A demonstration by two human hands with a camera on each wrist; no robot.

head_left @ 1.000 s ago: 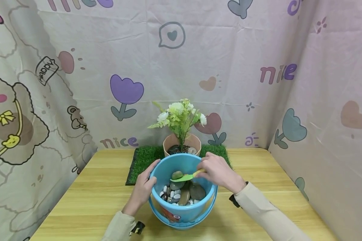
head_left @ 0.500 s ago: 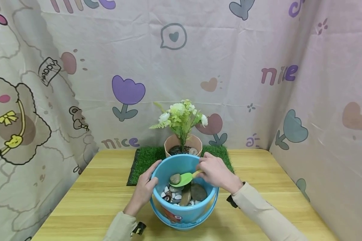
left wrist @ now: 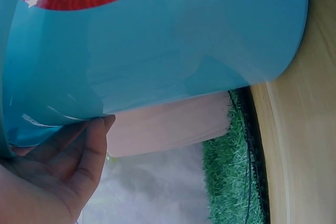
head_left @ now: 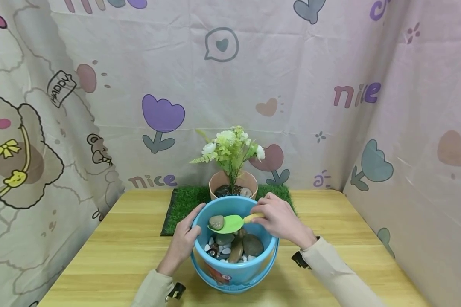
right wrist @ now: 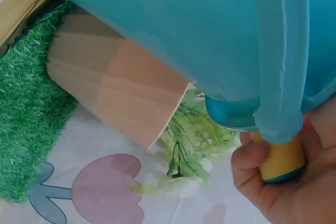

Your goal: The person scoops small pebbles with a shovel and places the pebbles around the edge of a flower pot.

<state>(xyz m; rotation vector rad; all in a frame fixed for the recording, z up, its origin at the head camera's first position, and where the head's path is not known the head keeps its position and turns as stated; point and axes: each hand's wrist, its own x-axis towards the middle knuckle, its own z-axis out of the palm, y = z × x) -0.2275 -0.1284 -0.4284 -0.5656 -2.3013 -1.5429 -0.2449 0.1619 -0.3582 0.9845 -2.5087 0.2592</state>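
A blue bucket stands on the table, with large grey-brown stones and small white pebbles in its bottom. My left hand grips its left rim, thumb over the edge and fingers against the outer wall. In my right hand, over the right side of the bucket, is a toy shovel with a light green blade. The fingers curl round its yellow handle. A rounded grey-brown stone sits at the blade's tip, inside the bucket mouth above the other stones.
Behind the bucket, a peach flowerpot with white flowers and stones stands on a green turf mat. The bucket's handle hangs down in front. A printed cloth encloses the wooden table at the back and sides.
The shovel has risen and shifted left within the bucket, carrying the stone up from the pile toward the left wall. The left hand stays on the rim.
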